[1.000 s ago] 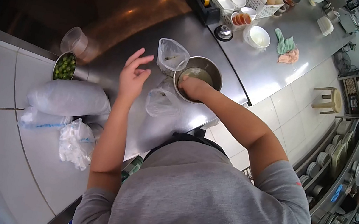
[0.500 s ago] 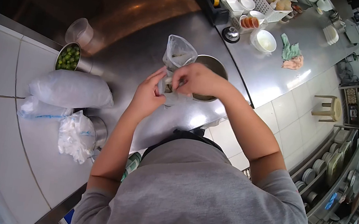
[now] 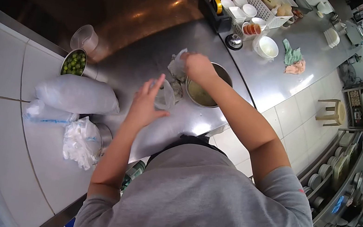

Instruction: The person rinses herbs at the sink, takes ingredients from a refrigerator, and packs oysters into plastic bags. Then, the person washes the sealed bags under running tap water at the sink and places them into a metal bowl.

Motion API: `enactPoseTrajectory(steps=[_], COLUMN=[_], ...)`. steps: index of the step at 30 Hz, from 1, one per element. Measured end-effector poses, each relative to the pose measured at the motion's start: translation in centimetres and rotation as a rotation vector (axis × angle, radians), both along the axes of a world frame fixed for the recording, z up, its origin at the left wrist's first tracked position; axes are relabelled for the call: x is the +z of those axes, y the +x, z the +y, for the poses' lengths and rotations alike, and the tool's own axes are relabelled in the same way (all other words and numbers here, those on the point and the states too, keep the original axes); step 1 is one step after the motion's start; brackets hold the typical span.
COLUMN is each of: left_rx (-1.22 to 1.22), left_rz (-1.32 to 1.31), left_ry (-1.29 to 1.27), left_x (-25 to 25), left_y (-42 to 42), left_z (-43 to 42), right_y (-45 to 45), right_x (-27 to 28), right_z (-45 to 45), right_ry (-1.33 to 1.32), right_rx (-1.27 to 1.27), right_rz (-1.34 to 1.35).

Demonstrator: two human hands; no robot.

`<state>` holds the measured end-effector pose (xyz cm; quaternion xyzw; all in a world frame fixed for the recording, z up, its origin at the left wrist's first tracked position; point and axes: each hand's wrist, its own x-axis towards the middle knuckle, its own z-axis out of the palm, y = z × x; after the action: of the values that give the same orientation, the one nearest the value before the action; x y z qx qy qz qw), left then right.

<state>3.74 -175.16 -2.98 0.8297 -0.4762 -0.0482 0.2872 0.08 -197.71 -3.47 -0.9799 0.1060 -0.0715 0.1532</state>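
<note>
As we stand at the bench (image 3: 161, 123), a metal bowl (image 3: 189, 88) sits at our twelve o'clock; around it, our left hand (image 3: 144, 107) spreads open at eight and our right hand (image 3: 199, 67) curls at eleven. A clear bag (image 3: 166, 96) is beside the left; whether the right grips the crumpled bag (image 3: 177, 67) at ten, we cannot tell.

Counter (image 3: 135, 62), left to right
Far left: tub (image 3: 85, 37), then fruit (image 3: 74, 62) in a container (image 3: 90, 70); large bag (image 3: 76, 94) nearer. Centre: two small bags (image 3: 177, 69), one farther, left of the pot (image 3: 225, 76). Right, beyond the seam (image 3: 242, 81): bell (image 3: 234, 41), bowl (image 3: 267, 47), two cloths (image 3: 292, 54).
</note>
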Motion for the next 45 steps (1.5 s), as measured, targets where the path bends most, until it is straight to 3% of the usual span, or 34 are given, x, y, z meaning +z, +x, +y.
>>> enactPoseTrajectory(steps=[1, 2, 3, 4, 6, 9, 11, 13, 15, 17, 18, 20, 21, 24, 27, 30, 36, 38, 39, 40, 43, 45], left_rx=[0.027, 0.076, 0.121, 0.166, 0.139, 0.105, 0.123, 0.175, 0.125, 0.071, 0.101, -0.026, 0.046, 0.081, 0.144, 0.311, 0.778, 1.056, 1.192, 1.136, 1.342, 1.482], left_rz=[-0.156, -0.034, 0.09, 0.217, 0.126, 0.083, 0.133, 0.23, 0.45, 0.753, 0.839, 0.767, 0.784, 0.72, 0.625, 0.595, 0.405, 0.275, 0.221, 0.267, 0.154, -0.016], left_ry=[0.118, 0.075, 0.034, -0.005, -0.07, -0.133, -0.179, -0.227, -0.396, -0.564, -0.639, -0.625, -0.758, -0.864, -0.989, -0.938, -1.003, -1.027, -1.029, -1.055, -1.157, -1.099], left_x=[-0.2, -0.1, 0.0, 0.0, -2.0, -3.3, -2.2, 1.4, 5.5, 12.3, 15.4, 20.9, 24.1, 30.7, 35.2, 37.8, 35.9, 34.1, 33.0, 31.4, 26.5, 22.9], left_y=[-0.6, -0.5, 0.1, 0.9, 3.0, 5.8, 6.8, 7.0, 8.3, 8.8, 9.2, 12.5, 10.7, 11.2, 8.2, 3.8, -9.0, -15.3, -18.3, -21.3, -30.7, -36.7], left_z=[-0.5, -1.1, -2.0, -2.9, -4.7, -6.0, -6.3, -6.2, -6.0, -4.8, -4.2, -0.7, -0.8, 2.3, 4.0, 7.9, 16.7, 18.7, 19.8, 22.2, 26.1, 28.1], right_y=[0.4, 1.0, 1.6, 2.0, 2.4, 0.8, -2.1, -5.9, -9.4, -11.9, -13.0, -13.9, -13.8, -13.0, -12.4, -11.9, -11.9, -12.4, -12.9, -13.3, -14.3, -15.0], right_x=[0.4, 0.7, 0.0, 0.8, 2.3, 3.1, 3.5, 4.9, 4.4, 1.0, 0.6, 0.3, -0.8, -3.9, -2.4, 0.4, 5.5, 7.6, 8.3, 8.6, 8.9, 8.6], right_z=[0.1, 0.2, 0.4, 0.7, 0.9, -0.9, -2.5, -3.6, -4.0, -4.4, -3.7, -3.2, -3.5, -5.4, -5.4, -3.7, 3.2, 6.3, 7.8, 9.4, 15.0, 19.4], right_ry=[0.053, 0.105, 0.171, 0.18, 0.196, 0.542, 0.377, 0.382, 0.349, 0.19, 0.055, -0.207, -0.228, -0.25, -0.118, -0.058, 0.028, 0.013, 0.007, 0.01, 0.051, 0.113], right_rx=[0.086, 0.175, 0.244, 0.271, 0.327, 0.206, 0.055, 0.003, 0.116, 0.372, 0.39, 0.521, 0.542, 0.723, 0.797, 0.922, 1.297, 1.418, 1.47, 1.537, 1.732, 1.839], right_rz=[-0.005, -0.011, -0.233, -0.185, -0.086, -0.251, -0.35, -0.035, 0.128, 0.027, 0.154, 0.214, 0.136, 0.041, -0.047, -0.032, -0.212, -0.23, -0.23, -0.232, -0.275, -0.29])
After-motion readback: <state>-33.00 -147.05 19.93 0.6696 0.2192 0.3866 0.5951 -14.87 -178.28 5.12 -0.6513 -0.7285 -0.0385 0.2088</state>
